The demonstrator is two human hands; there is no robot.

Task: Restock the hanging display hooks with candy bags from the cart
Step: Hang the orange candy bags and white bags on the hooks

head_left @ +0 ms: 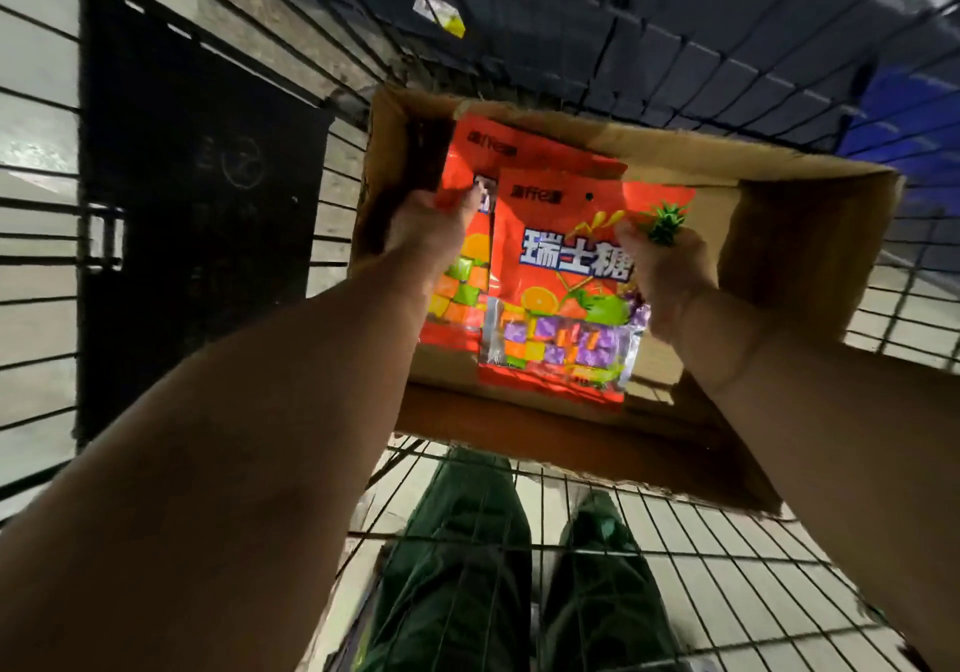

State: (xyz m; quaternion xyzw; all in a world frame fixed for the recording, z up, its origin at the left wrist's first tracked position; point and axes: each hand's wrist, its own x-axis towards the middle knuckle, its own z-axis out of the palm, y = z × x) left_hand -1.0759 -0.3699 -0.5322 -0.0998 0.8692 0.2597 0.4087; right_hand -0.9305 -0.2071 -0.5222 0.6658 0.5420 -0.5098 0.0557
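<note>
Candy bags in red-orange sit above an open cardboard box [779, 188] in the wire cart [675, 526]. The left grip [431, 224] pinches the far-left bag [467, 162], its small top logo blurred. The right grip [670, 266], curled, holds the nearer bag [561, 276], printed "瑞士糖" over fruit and cube sweets

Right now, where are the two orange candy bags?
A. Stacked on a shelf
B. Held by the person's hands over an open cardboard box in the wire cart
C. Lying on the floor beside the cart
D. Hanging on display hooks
B: the left hand grips the rear candy bag and the right hand grips the front candy bag, both over the cardboard box inside the wire cart.
</note>
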